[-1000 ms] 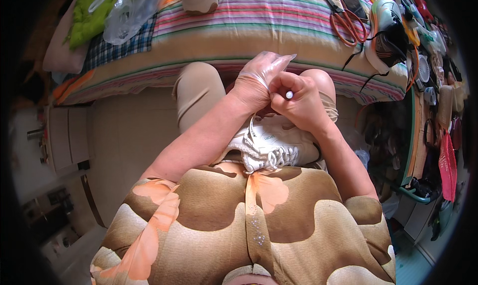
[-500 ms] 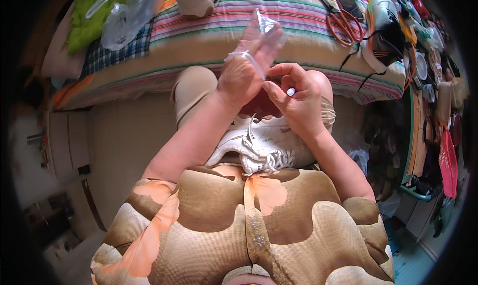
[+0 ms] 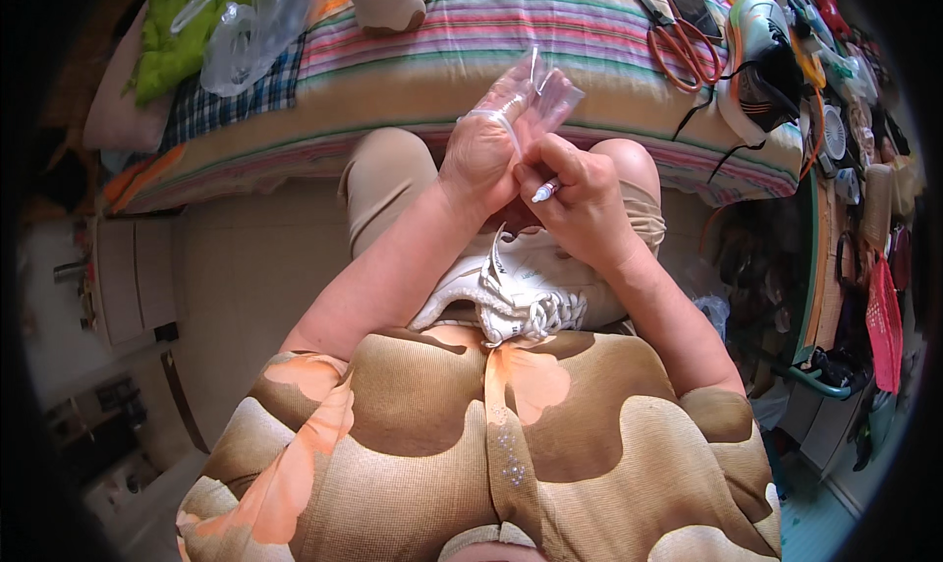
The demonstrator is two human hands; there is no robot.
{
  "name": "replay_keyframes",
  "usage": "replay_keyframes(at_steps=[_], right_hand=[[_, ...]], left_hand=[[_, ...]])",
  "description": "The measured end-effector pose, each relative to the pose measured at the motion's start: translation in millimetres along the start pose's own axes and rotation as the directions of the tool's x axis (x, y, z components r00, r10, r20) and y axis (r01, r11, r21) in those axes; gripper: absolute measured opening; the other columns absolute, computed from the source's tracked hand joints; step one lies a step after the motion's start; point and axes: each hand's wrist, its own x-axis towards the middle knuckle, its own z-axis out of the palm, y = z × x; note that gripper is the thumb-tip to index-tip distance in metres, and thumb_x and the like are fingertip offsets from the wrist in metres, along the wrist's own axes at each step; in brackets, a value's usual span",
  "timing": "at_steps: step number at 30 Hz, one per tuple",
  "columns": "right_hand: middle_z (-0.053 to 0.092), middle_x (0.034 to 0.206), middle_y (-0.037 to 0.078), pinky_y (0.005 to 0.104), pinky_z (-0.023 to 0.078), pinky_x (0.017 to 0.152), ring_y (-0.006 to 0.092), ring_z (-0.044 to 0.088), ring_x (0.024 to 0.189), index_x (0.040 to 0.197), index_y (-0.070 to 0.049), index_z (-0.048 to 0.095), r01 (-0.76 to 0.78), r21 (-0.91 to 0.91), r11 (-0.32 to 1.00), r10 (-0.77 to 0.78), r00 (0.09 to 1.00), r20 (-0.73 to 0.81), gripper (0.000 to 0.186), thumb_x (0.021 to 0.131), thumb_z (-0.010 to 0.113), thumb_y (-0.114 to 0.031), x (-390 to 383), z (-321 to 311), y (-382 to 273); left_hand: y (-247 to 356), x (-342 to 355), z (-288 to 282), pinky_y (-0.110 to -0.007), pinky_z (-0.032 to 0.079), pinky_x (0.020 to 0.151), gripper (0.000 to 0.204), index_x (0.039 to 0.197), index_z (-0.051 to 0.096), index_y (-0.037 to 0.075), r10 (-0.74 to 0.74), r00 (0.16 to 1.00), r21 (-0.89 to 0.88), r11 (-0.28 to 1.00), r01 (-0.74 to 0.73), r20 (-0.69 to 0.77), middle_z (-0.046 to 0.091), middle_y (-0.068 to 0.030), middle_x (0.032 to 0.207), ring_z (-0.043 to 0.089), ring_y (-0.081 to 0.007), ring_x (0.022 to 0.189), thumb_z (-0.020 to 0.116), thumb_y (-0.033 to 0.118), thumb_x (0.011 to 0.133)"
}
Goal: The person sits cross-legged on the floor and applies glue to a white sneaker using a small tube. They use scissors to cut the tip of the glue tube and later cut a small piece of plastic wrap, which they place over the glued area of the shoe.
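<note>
Our right hand is closed around a slim white tube with pointed tip; its thumb and forefinger seem to pinch the edge of a clear, thin plastic glove. Inside it, our left hand is loosely open. The white lace-up sneaker lies at the near side of both hands, laces nearest.
</note>
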Motion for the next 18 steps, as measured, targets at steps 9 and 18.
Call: replay_keyframes(at_steps=[9, 18], right_hand=[[0.060, 0.068, 0.006, 0.0236, 0.045, 0.053, 0.0105, 0.056, 0.056, 0.089, 0.001, 0.063, -0.130, 0.060, 0.990, 0.132, 0.990, -0.045, 0.008, 0.082, 0.066, 0.002, -5.9, -7.1, -14.1], [0.058, 0.071, 0.003, 0.0244, 0.040, 0.057, 0.0105, 0.052, 0.061, 0.090, -0.002, 0.064, -0.233, 0.148, 0.961, 0.259, 0.945, -0.197, 0.014, 0.076, 0.062, -0.002, -13.8, -25.8, 1.8]], left_hand=[[9.9, -7.3, -4.8, -0.037, 0.041, 0.105, 0.041, 0.135, 0.045, 0.000, 0.169, 0.976, 0.492, 0.844, -0.214, 0.135, 0.058, -0.0146, 0.124, 0.057, -0.0237, 0.115, 0.045, 0.022, 0.101], [45.8, -43.9, -43.2, -0.032, 0.040, 0.101, 0.046, 0.138, 0.046, 0.002, -0.719, 0.691, 0.864, 0.395, 0.313, 0.078, 0.060, -0.0105, 0.126, 0.056, -0.0171, 0.115, 0.044, 0.028, 0.100]])
